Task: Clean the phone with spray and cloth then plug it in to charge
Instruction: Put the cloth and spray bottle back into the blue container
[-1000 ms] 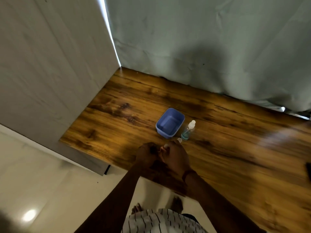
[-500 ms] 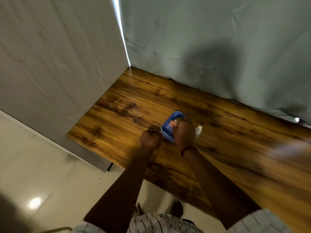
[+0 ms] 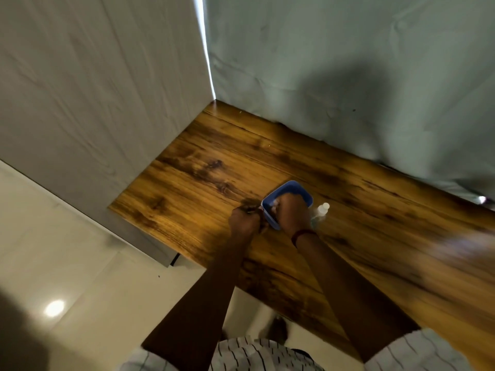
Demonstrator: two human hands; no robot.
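Blue tub (image 3: 294,186) beside spray bottle (image 3: 323,208); right hand (image 3: 293,212) curls inside, left hand (image 3: 243,222) clenched at rim, holdings indiscernible.

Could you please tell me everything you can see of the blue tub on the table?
The blue tub is a small, open-topped rectangular container with rounded corners, seemingly plastic. It stands upright on the wooden table, beside a small clear bottle. The right hand reaches inside, hiding its contents; the left hand is at its near-left edge.
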